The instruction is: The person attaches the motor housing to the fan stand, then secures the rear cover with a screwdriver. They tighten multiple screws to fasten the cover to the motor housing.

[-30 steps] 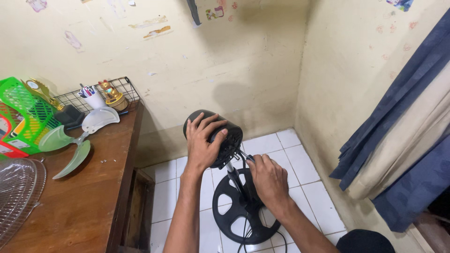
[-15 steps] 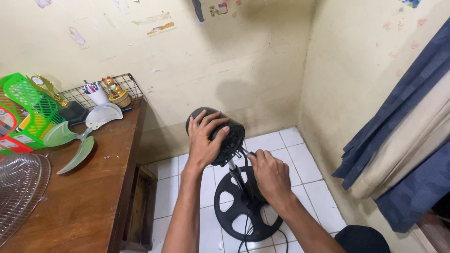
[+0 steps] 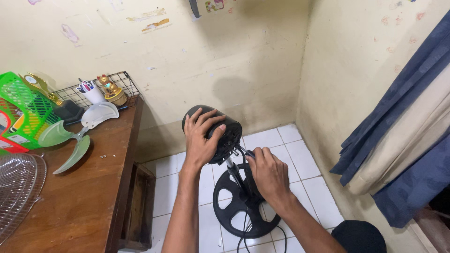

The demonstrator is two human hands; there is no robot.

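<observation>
A black fan motor housing (image 3: 229, 133) sits on a thin pole above a round black base (image 3: 234, 208) on the white tiled floor. My left hand (image 3: 200, 140) lies over the top of the housing, fingers spread and gripping it. My right hand (image 3: 268, 174) is closed around a screwdriver (image 3: 244, 151) whose tip meets the lower rear of the housing. A black cord hangs down past the base.
A wooden desk (image 3: 93, 187) stands at the left with a translucent green fan blade (image 3: 70, 136), a clear fan grille (image 3: 16, 187), a green basket (image 3: 21, 110) and a wire rack with a pen cup (image 3: 91, 93). Blue and beige curtains (image 3: 403, 131) hang at the right.
The view shifted slightly; both hands keep their hold on the housing and the screwdriver, with only a small turn of the right hand.
</observation>
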